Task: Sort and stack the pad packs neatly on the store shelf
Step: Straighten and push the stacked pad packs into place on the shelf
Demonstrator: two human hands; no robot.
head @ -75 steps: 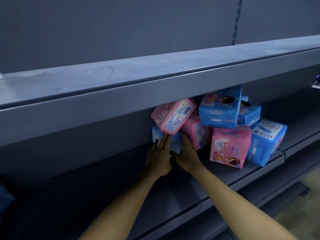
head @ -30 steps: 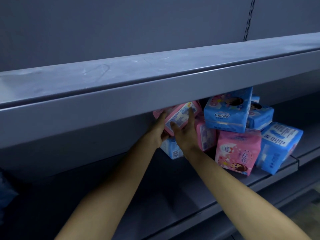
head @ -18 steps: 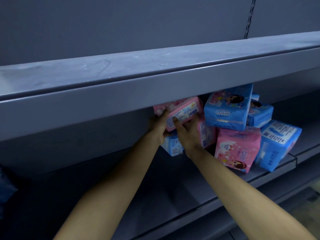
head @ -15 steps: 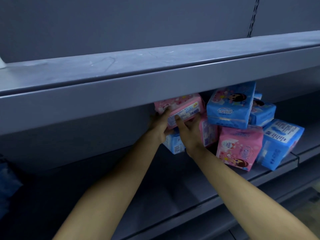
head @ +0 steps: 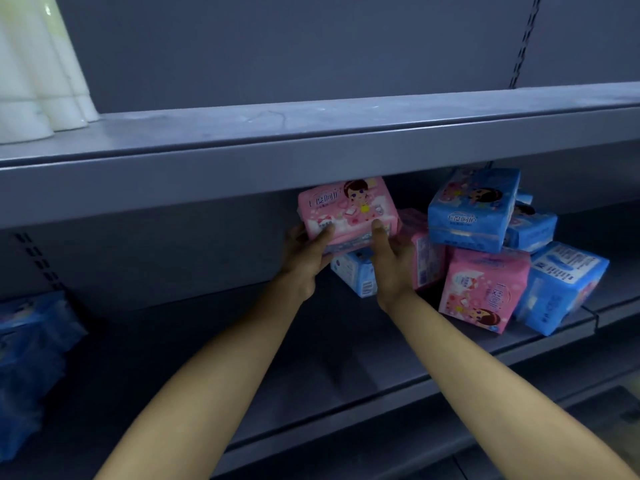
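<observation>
From the head camera, the person has both hands up under the lip of the upper shelf (head: 311,157): the left hand (head: 306,252) and the right hand (head: 389,258) each curl around an end of a pink pad pack (head: 348,211), thumbs on its printed front, fingers tucked behind and below, so the pack is held just off the heap and close to the shelf above. To my eye the step is lifting this pack free, and the way to do it well is to draw it out level and low enough to miss that overhanging edge, then set it flat on the bare stretch of the lower shelf (head: 242,341) to the left, where a pink stack could start. Care is wanted beneath: a small blue pack (head: 353,275) sits tilted right under the hands, and beside it the loose pile leans every way, with a big blue pack (head: 472,209) perched atop a pink pack (head: 485,289) and another blue pack (head: 564,289) slumped at the shelf's front edge; a knock could spill them. The upper shelf hides the back of the heap, so the full count is unclear, the fingers behind the held pack are out of sight, and the blue bundle (head: 31,358) at far left is too blurred to read
</observation>
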